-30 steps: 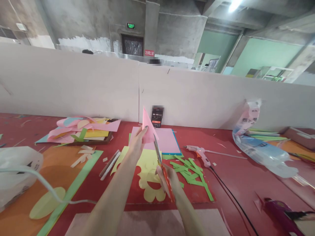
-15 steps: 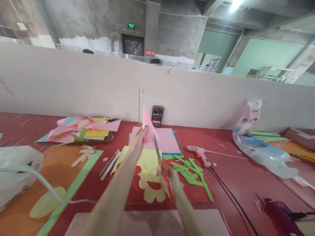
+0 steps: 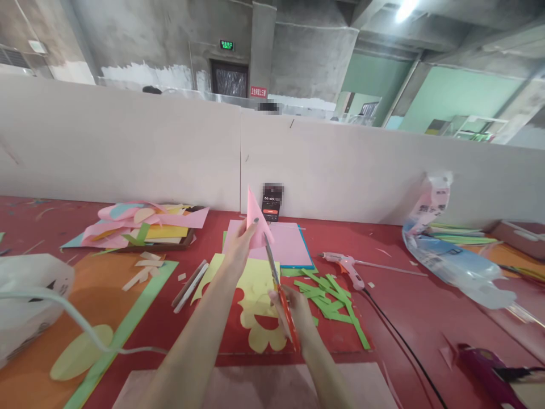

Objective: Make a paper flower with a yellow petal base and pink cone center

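Note:
My left hand (image 3: 240,245) pinches a pink sheet of paper (image 3: 256,211), folded to a point at the top, with the thumb on its face. My right hand (image 3: 293,309) is closed around the red handles of a pair of scissors (image 3: 288,318). Their blades reach up to the lower right edge of the pink paper, seemingly with paper between them. Below the hands lies a yellow paper (image 3: 259,278) with curved cut-outs and a flower-like outline. Behind the pink piece rests a stack of pale purple sheets (image 3: 293,244).
Green paper strips (image 3: 332,301) and a pink glue gun (image 3: 349,267) with a cord lie to the right. Further right is a clear plastic bag (image 3: 455,272). Colored scraps (image 3: 140,221) are heaped at left. A phone (image 3: 271,205) leans against the white partition (image 3: 170,147).
The scissor blades have shifted slightly up and left along the pink paper's edge, and the paper has turned a little. Both hands keep their holds.

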Motion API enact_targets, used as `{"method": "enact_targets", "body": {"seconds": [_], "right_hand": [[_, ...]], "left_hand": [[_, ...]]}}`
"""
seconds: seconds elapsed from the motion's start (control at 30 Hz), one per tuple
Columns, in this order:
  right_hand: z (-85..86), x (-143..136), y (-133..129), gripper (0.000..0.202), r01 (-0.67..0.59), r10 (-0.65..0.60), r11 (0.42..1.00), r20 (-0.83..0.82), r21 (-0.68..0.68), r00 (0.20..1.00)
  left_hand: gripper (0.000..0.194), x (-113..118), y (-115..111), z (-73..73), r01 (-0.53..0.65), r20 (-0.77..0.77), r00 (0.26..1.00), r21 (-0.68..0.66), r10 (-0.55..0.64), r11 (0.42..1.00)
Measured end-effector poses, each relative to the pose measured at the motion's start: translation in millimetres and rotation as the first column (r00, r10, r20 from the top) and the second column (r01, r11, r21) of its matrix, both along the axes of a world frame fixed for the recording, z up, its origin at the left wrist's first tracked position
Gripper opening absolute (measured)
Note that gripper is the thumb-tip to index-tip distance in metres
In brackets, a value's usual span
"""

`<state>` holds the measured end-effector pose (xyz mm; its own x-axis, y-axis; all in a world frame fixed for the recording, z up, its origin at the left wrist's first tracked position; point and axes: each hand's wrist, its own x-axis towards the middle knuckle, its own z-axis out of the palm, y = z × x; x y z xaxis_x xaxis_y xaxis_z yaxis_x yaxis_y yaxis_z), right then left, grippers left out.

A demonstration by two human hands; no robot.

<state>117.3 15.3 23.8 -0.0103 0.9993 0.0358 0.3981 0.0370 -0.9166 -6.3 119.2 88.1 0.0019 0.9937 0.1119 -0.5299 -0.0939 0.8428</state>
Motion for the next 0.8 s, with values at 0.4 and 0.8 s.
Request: {"method": "enact_targets", "body": {"seconds": [0.4,0.8], "right_hand": [[-7.1,-1.0,2.8,0.035,-0.01,0.008,0.992,0.015,0.124,1.0],[-8.0,-1.2,2.1,0.029,-0.069,0.074,0.994,-0.053,0.081,0.996]], "left_hand": [[0.037,-2.5,5.4,-7.6,-0.054,0.005,0.999,0.061,0.054,0.997],[0.032,-6.4,6.3,-5.8,-0.189,0.073,0.979,-0.044,0.191,0.981]]}}
